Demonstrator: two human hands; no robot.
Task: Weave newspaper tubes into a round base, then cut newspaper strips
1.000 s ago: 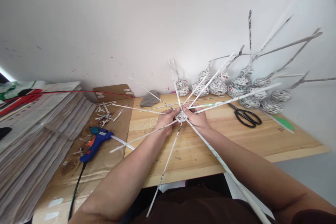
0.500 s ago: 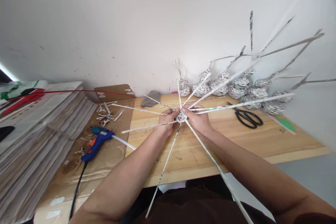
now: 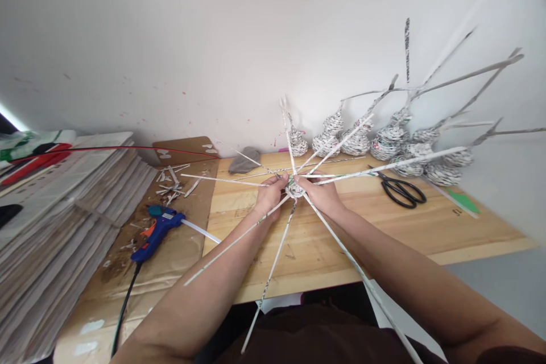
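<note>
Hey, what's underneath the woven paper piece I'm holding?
Wooden board shows around the woven piece, which your left hand and right hand hold. What lies directly beneath is hidden by the piece and your hands.

Blue glue gun (image 3: 157, 232), black scissors (image 3: 400, 184)

A pale wooden board (image 3: 426, 233) carries a group of gourd-shaped woven paper pieces (image 3: 384, 147) along its back right, black-handled scissors (image 3: 410, 202) in front of them, and a gray lump (image 3: 239, 166) at back left. On brown cardboard (image 3: 157, 307) to the left lie a blue glue gun (image 3: 158, 229) and paper scraps (image 3: 171, 179).
</note>
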